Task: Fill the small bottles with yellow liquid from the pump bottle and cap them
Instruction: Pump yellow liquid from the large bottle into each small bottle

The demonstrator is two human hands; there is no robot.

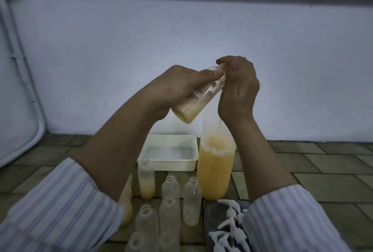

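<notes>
A tilted small bottle (198,98), partly filled, is being gripped by the left hand (177,88); its top at 1 o'clock is being pinched by the right hand (237,86), above the big bottle (216,167).

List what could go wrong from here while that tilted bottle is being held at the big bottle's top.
1. The small bottle, gripped by the left hand, is tilted with its neck at the right hand; liquid may miss the mouth and drip.
2. The open empty bottles crowd under the forearms, so a lowering arm may topple them.
3. The tall pump bottle may tip if pressed off-centre.
</notes>
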